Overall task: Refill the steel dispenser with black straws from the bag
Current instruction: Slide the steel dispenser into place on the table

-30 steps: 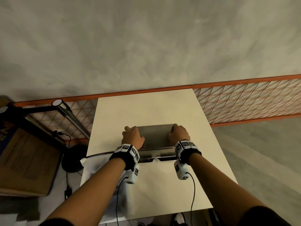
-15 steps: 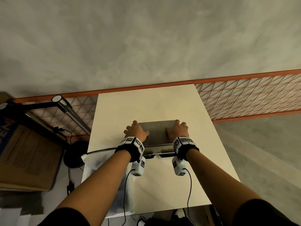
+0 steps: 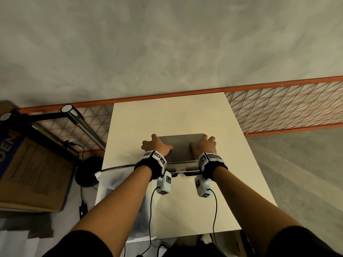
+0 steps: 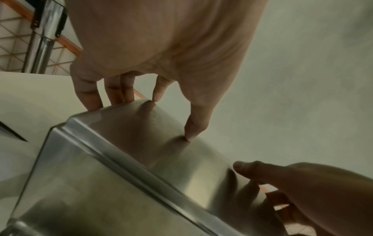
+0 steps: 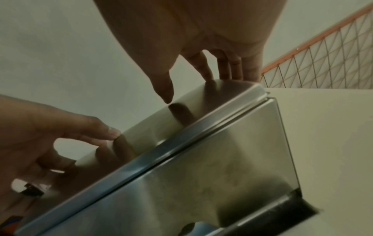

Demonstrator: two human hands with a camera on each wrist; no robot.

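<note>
The steel dispenser [image 3: 181, 147] stands with its lid down in the middle of the cream table [image 3: 167, 117]. My left hand [image 3: 156, 144] lies on the lid's left end, fingers spread and fairly straight. The left wrist view shows its fingertips [image 4: 191, 135] touching the lid [image 4: 161, 151]. My right hand [image 3: 203, 144] rests the same way on the right end; its thumb tip [image 5: 167, 95] touches the lid [image 5: 181, 124]. A white plastic bag [image 3: 115, 184] lies at the table's left front edge, under my left forearm. No straws are plainly visible.
A cardboard box [image 3: 33, 173] sits on the floor at left. A black and steel pole [image 3: 83, 125] slants down to a round black base [image 3: 89, 173]. An orange mesh panel [image 3: 287, 110] runs behind the table. Cables hang from my wrist cameras.
Both hands went from curled around the dispenser's ends to lying flatter on its lid with fingers spread. The dispenser has stayed in place.
</note>
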